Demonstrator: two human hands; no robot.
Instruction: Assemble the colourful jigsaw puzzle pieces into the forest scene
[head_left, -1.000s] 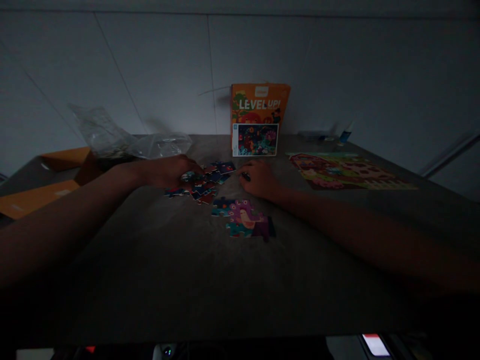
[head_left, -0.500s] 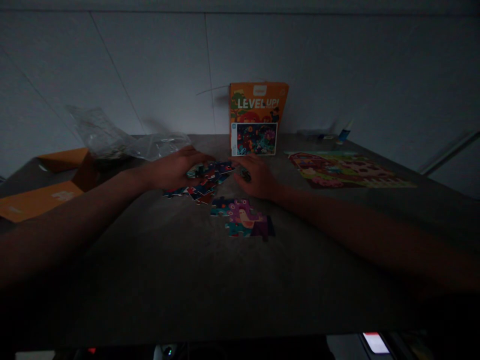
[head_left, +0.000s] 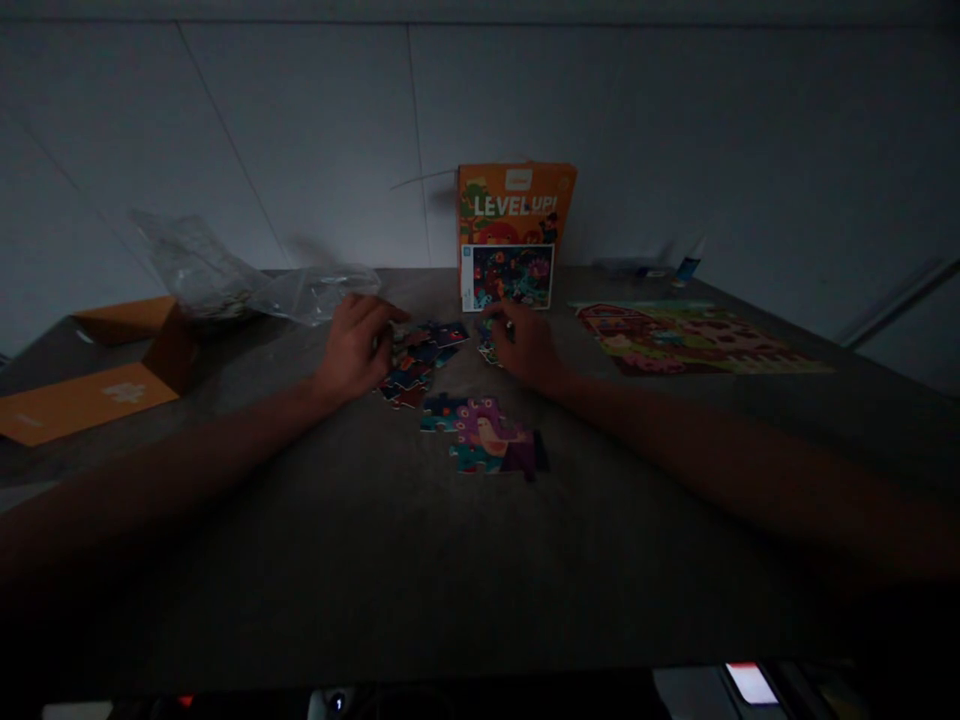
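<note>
My left hand (head_left: 356, 347) is at the left edge of a loose pile of jigsaw puzzle pieces (head_left: 424, 355). Its fingers are curled round a pale greenish piece (head_left: 400, 338), partly hidden by them. Right of the pile, my right hand (head_left: 527, 345) pinches a green-and-dark puzzle piece (head_left: 487, 345), its far side covered by the fingers. Nearer to me lies a small joined section of puzzle (head_left: 491, 435) with a purple creature on it; neither hand touches it.
Behind the hands stands an orange LEVEL UP! box (head_left: 517, 190), with a picture card (head_left: 510, 278) leaning on it. A farm puzzle (head_left: 697, 340) lies right, a small blue-labelled tube (head_left: 686, 270) beyond. At left are clear plastic bags (head_left: 319, 295) and an open orange box (head_left: 90, 400).
My left hand has drawn back a little toward me and left, its fingers more curled. My right hand has shifted slightly right, and more of its piece shows.
</note>
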